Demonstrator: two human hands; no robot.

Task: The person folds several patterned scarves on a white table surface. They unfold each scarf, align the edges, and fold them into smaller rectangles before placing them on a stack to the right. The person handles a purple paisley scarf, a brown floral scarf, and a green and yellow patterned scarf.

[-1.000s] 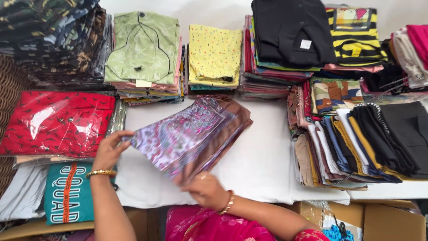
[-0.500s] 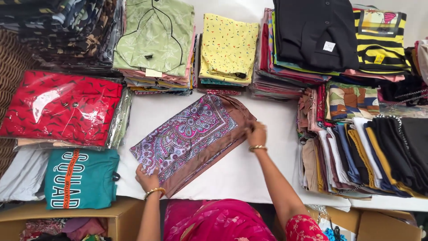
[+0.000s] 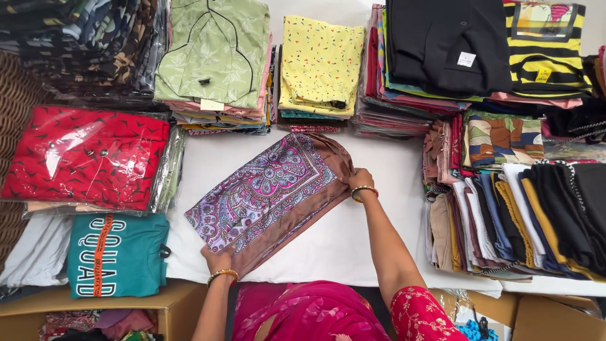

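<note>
Far left: red garment in clear plastic wrap (image 3: pixel 82 158) sits on a short stack, teal printed tee (image 3: pixel 117 254) just below it, both laid flat w/ fronts up so prints can be read at a glance. Dark patterned pile (image 3: pixel 82 44) behind them.

Left hand (image 3: pixel 216 260), gold bangle at wrist, grips the near corner of the folded paisley cloth (image 3: pixel 268 189): fingers closed narrow over the edge, thumb on top. Cloth lies flat on the white counter (image 3: pixel 353 240), set diagonally, purple-pink print up w/ brown border; it's in the centre gap between the stacks, prob. because that's the only free working spot.

Behind it: green leaf-print kurta pile (image 3: pixel 214 57), then yellow speckled pile (image 3: pixel 322 63), folded square & stacked by kind.

Right hand (image 3: pixel 358 180), also bangled, pinches the far corner of the same cloth, fingers curled shut on the brown fold. Two hands at opposite corners keep it taut & square.

Right side: black top (image 3: pixel 448 44), yellow-black striped top (image 3: pixel 546 47), and a fanned row of folded pieces (image 3: pixel 511 221) overlapping so each colour edge shows.
</note>
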